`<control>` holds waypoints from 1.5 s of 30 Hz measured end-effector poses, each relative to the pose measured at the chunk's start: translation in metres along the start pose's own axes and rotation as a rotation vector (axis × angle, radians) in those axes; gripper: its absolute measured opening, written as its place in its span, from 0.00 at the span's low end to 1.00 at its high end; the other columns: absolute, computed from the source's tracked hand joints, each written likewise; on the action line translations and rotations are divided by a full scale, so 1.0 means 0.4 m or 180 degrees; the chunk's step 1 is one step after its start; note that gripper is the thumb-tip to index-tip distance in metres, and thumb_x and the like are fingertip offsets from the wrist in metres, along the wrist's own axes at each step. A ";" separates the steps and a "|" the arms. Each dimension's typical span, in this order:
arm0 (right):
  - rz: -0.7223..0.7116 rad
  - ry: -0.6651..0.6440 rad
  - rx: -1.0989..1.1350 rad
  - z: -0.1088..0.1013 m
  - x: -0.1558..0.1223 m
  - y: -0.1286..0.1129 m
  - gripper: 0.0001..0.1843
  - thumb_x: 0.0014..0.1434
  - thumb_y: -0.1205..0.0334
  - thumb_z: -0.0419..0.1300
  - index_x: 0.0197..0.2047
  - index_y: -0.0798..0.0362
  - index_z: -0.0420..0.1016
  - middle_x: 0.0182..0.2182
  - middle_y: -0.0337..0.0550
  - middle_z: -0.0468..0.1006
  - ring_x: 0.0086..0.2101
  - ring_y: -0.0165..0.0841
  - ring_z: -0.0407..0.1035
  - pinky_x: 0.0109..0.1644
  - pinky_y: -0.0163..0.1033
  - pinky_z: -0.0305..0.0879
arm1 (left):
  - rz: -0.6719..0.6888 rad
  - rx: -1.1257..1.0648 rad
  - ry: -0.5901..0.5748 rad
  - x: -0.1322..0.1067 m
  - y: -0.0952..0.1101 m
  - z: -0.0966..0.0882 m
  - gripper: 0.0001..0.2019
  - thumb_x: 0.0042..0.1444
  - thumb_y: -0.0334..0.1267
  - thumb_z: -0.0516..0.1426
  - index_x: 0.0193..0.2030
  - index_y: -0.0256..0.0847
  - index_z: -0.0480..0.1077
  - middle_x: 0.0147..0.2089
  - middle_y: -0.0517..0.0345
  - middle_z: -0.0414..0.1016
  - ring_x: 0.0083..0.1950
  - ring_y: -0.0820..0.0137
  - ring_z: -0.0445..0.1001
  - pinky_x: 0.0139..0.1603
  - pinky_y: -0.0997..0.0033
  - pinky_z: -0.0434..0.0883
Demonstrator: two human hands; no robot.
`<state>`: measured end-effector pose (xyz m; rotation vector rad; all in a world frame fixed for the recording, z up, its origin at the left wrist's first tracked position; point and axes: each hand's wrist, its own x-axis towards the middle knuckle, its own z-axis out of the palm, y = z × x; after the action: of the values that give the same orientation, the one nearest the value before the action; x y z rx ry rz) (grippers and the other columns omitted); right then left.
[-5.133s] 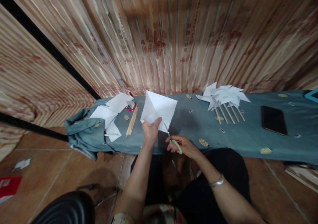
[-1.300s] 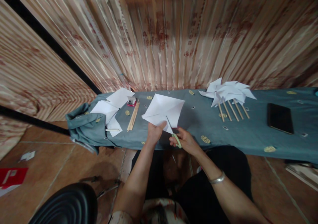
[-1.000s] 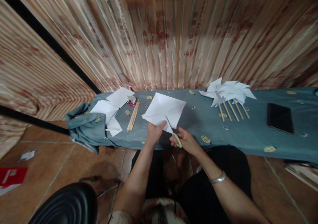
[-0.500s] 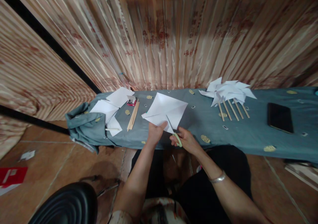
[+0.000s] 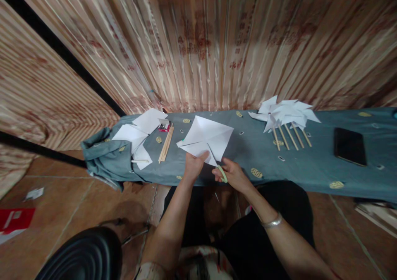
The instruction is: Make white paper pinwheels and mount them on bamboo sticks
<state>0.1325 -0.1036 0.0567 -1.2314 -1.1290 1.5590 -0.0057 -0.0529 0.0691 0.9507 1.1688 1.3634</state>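
Note:
A square sheet of white paper point(image 5: 214, 129) with crease lines is held above the cloth-covered table. My left hand point(image 5: 195, 164) grips its near edge, thumb on top. At the left corner the sheet has a slit, and another runs inward from the near corner. My right hand point(image 5: 232, 173) has its fingers in the light green handles of a pair of scissors point(image 5: 222, 174). The scissors' blades lie at the near-corner slit, pointing towards the sheet's middle; they look close together, and the paper partly hides them.
Thin wooden sticks point(image 5: 166, 144) and a small red box point(image 5: 164, 125) lie to the left, beside more white paper point(image 5: 132, 136). Several paper pinwheels point(image 5: 287, 113) on sticks and a black phone point(image 5: 350, 146) rest at the right. A black stool point(image 5: 83, 257) stands at lower left.
The scissor blades have come together at the near-corner slit, which now shows as a dark gap. Both hands and the sheet have hardly moved.

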 end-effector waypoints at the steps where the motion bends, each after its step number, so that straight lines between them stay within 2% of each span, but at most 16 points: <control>1: 0.0001 0.0003 -0.0003 0.000 0.000 0.000 0.25 0.39 0.47 0.71 0.33 0.51 0.65 0.15 0.32 0.74 0.15 0.25 0.64 0.20 0.32 0.59 | 0.0002 -0.0005 0.0007 0.000 0.000 0.000 0.19 0.34 0.36 0.67 0.38 0.35 0.77 0.39 0.50 0.82 0.40 0.61 0.78 0.48 0.62 0.72; 10: -0.0004 -0.0028 -0.0043 -0.006 0.001 0.006 0.25 0.40 0.47 0.72 0.31 0.51 0.64 0.16 0.32 0.74 0.16 0.26 0.65 0.21 0.31 0.60 | 0.0005 0.0083 -0.0027 -0.006 0.005 -0.002 0.21 0.36 0.36 0.67 0.40 0.33 0.77 0.41 0.46 0.82 0.42 0.60 0.78 0.49 0.60 0.72; 15: -0.0007 -0.0039 -0.0041 -0.006 0.001 0.009 0.25 0.40 0.47 0.72 0.32 0.51 0.64 0.16 0.32 0.74 0.16 0.25 0.65 0.21 0.32 0.60 | 0.0000 0.0050 -0.0027 -0.009 0.010 0.000 0.21 0.35 0.37 0.67 0.40 0.35 0.77 0.40 0.49 0.82 0.42 0.61 0.78 0.49 0.61 0.72; 22: 0.0036 -0.0088 0.0034 -0.003 0.000 0.010 0.28 0.41 0.49 0.72 0.40 0.52 0.67 0.17 0.32 0.75 0.17 0.26 0.66 0.22 0.32 0.60 | -0.0073 0.0074 0.0057 0.000 0.003 -0.001 0.17 0.34 0.36 0.68 0.36 0.35 0.77 0.38 0.50 0.81 0.39 0.62 0.78 0.45 0.64 0.72; 28: 0.0180 -0.0297 0.0046 -0.005 -0.006 0.001 0.36 0.42 0.47 0.71 0.50 0.54 0.66 0.19 0.33 0.76 0.19 0.26 0.67 0.25 0.32 0.62 | 0.0177 0.0084 0.0215 0.029 0.013 -0.023 0.17 0.35 0.35 0.67 0.36 0.36 0.76 0.38 0.51 0.81 0.38 0.62 0.78 0.46 0.64 0.72; 32: 0.0329 -0.0544 -0.0126 -0.033 -0.014 -0.013 0.36 0.43 0.45 0.70 0.51 0.54 0.67 0.20 0.34 0.76 0.20 0.27 0.67 0.25 0.33 0.61 | 0.0230 0.0226 0.0393 0.060 0.027 -0.056 0.16 0.34 0.37 0.67 0.34 0.37 0.76 0.36 0.52 0.81 0.38 0.62 0.77 0.45 0.64 0.72; 35: 0.0463 -0.0850 -0.0336 -0.071 -0.026 -0.032 0.33 0.45 0.43 0.69 0.47 0.57 0.71 0.21 0.37 0.76 0.21 0.27 0.67 0.26 0.32 0.60 | 0.0237 0.0337 0.0526 0.083 0.034 -0.081 0.16 0.34 0.38 0.67 0.33 0.37 0.76 0.36 0.51 0.81 0.38 0.61 0.77 0.44 0.63 0.73; 37: 0.0452 -0.0885 -0.0375 -0.098 -0.033 -0.044 0.31 0.45 0.41 0.68 0.42 0.57 0.73 0.21 0.38 0.76 0.21 0.27 0.67 0.26 0.32 0.59 | 0.0221 0.0365 0.0554 0.092 0.040 -0.093 0.16 0.33 0.38 0.67 0.33 0.37 0.76 0.36 0.51 0.81 0.38 0.60 0.78 0.44 0.63 0.73; 40: 0.0256 -0.0484 -0.0278 -0.126 -0.033 -0.056 0.30 0.44 0.38 0.67 0.38 0.57 0.75 0.22 0.39 0.76 0.21 0.26 0.65 0.25 0.32 0.58 | 0.0180 0.0400 0.0473 0.091 0.046 -0.099 0.15 0.33 0.36 0.66 0.32 0.38 0.76 0.36 0.51 0.81 0.38 0.60 0.78 0.43 0.64 0.73; 45: -0.0306 0.0953 -0.0037 -0.154 -0.003 -0.064 0.32 0.39 0.36 0.69 0.39 0.53 0.74 0.28 0.43 0.79 0.26 0.30 0.69 0.28 0.35 0.64 | -0.0102 0.0398 0.0000 0.061 0.042 -0.087 0.15 0.31 0.35 0.67 0.31 0.38 0.76 0.30 0.54 0.79 0.33 0.62 0.76 0.38 0.65 0.72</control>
<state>0.1949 -0.0889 0.0744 -1.3459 -0.9877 1.2491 -0.0462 -0.0329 0.0769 1.0161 1.2761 1.2767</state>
